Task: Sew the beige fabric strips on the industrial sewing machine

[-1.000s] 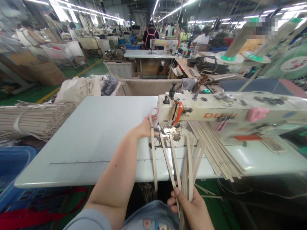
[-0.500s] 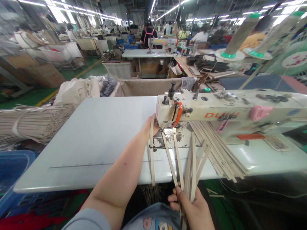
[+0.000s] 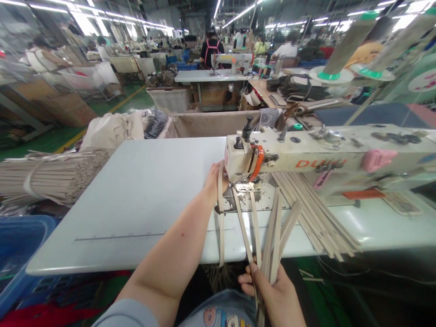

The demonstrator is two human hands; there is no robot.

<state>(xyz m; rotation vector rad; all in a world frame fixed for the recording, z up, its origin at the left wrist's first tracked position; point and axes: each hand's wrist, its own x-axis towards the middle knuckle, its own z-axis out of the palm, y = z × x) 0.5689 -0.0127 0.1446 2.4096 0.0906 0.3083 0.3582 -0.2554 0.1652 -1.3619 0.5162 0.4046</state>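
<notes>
My right hand [image 3: 269,288] is closed around several narrow beige fabric strips [image 3: 272,236] below the table's front edge. Two of them run up from it to the presser foot area of the sewing machine [image 3: 282,154]. My left hand [image 3: 217,179] is at the left side of the machine head, its fingers mostly hidden behind it. Another beige strip [image 3: 221,236] passes over that hand and hangs down across the front edge of the table. Right of the needle plate [image 3: 243,187], a loose pile of strips [image 3: 320,218] lies under the machine arm.
The white table [image 3: 136,190] extends to the left. Beside it are a tied bundle of strips [image 3: 51,177] and a blue plastic basket [image 3: 23,227]. Thread cones [image 3: 350,45] stand at upper right. A fabric-lined bin [image 3: 211,125] is behind the table; people work farther back.
The view has shifted slightly, so the machine and table appear a little farther right. Both hands keep nearly the same places; the strips in my right hand sit slightly closer together.
</notes>
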